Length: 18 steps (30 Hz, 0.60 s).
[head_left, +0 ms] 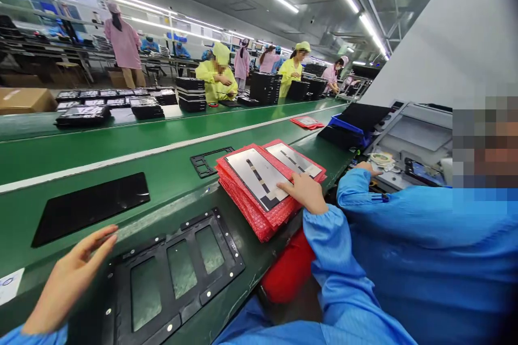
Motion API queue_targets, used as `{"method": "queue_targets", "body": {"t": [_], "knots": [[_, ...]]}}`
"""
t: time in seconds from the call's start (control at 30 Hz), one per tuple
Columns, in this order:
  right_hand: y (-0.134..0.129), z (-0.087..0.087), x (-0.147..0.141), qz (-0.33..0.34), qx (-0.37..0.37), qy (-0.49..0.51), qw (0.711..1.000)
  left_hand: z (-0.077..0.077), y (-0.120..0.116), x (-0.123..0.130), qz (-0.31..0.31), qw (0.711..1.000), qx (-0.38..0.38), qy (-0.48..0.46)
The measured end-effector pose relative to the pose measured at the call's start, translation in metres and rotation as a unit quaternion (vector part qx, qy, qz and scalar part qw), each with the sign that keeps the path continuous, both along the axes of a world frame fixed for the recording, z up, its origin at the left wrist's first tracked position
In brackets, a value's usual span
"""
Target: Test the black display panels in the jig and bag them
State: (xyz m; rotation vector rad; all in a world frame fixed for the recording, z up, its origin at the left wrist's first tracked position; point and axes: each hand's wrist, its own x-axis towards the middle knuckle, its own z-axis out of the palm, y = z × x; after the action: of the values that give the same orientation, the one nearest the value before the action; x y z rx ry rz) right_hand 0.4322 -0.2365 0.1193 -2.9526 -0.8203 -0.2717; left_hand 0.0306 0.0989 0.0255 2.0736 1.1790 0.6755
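Observation:
My left hand point(75, 275) hovers at the lower left with its fingers apart and nothing in it, near a black frame with rectangular openings point(164, 288). My right hand point(305, 191) rests its fingers on the edge of a silver panel point(246, 167), which lies on a stack of red bubble-wrap sheets point(265, 226). A second silver panel point(289, 156) sits beside it on the red wrap. Behind my left hand a dark glossy panel point(93, 207) lies flat on the green surface. A thin black frame point(200, 167) lies behind the red stack.
At right, a person in a blue smock point(429, 248) sits close beside my right arm. A blue bin point(350, 129) and a smaller red stack point(306, 122) are farther back. Black trays point(265, 88) line the far side, with people in yellow behind. A cardboard box point(26, 101) is at far left.

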Motion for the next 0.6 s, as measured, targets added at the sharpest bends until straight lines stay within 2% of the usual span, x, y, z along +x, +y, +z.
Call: {"method": "queue_targets", "body": {"t": [0.1,0.2,0.37,0.5,0.6], "knots": [[0.004,0.003,0.022,0.017,0.021,0.086,0.996,-0.016,-0.038,-0.006,0.022,0.993,-0.095,-0.066],[0.003,0.004,0.044,0.026,0.036,0.134,0.990,-0.028,-0.056,-0.010,0.039,0.986,-0.130,-0.096],[0.002,0.004,0.077,0.084,0.104,0.220,0.966,-0.029,-0.059,-0.012,0.039,0.979,-0.168,-0.113],[0.003,0.000,0.090,0.101,0.227,0.241,0.938,-0.026,-0.059,-0.015,0.064,0.975,-0.177,-0.121],[0.006,0.000,0.090,0.099,0.331,0.253,0.904,-0.026,-0.060,-0.016,0.075,0.973,-0.182,-0.118]]}}
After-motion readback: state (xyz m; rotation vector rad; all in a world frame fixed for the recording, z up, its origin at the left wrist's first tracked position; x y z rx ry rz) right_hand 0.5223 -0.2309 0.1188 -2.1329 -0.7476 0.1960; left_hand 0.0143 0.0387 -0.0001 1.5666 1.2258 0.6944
